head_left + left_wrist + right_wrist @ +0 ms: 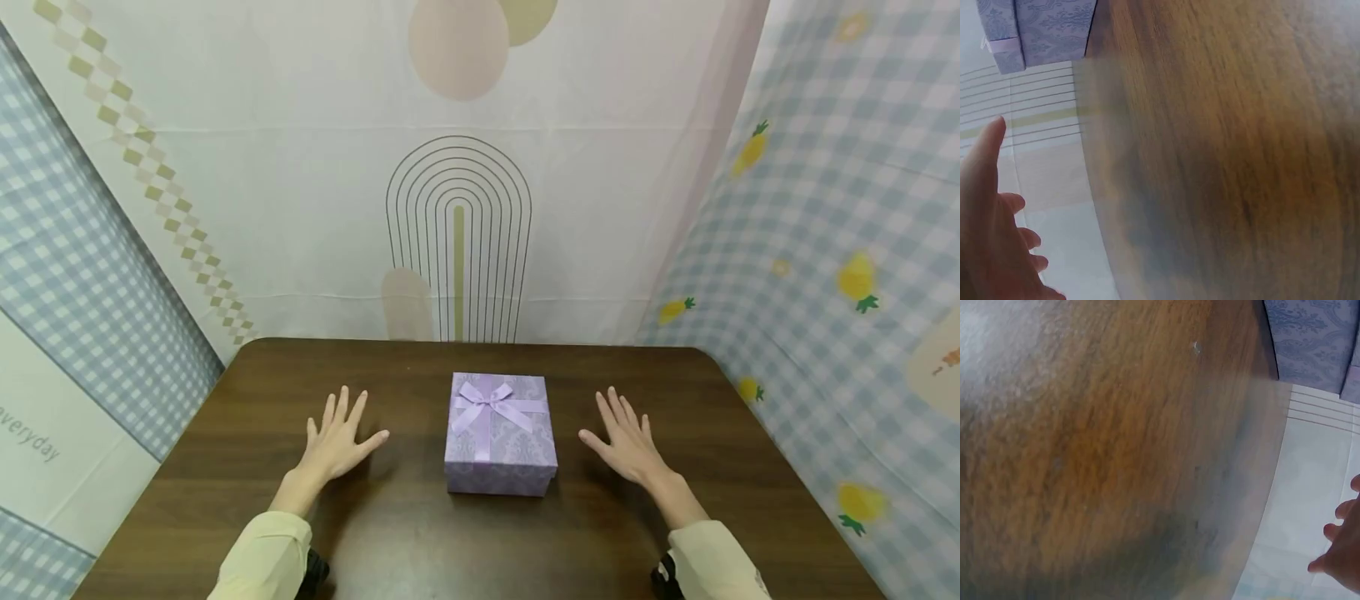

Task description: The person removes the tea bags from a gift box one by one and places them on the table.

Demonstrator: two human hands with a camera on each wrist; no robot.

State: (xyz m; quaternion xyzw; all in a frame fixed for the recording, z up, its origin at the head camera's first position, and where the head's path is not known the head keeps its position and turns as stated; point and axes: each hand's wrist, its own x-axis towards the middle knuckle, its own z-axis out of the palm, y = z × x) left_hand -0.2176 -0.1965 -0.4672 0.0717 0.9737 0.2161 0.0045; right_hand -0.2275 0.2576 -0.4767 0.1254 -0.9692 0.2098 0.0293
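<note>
A square lilac gift box [501,433] with a damask pattern stands on the brown wooden table, its lid on and a pale purple ribbon bow [489,403] on top. To its left my left hand [333,446] is spread palm down over the table, thumb toward the box. My right hand [626,442] is spread the same way on the box's other side. Both are apart from the box and hold nothing. In the left wrist view the box [1054,31] shows at the top left; in the right wrist view the box [1313,340] is at the top right.
The dark wooden table [405,550] has rounded far corners. A white printed cloth [300,208] hangs behind its far edge. Blue checked cloths hang at both sides, the right cloth [810,333] printed with yellow fruit.
</note>
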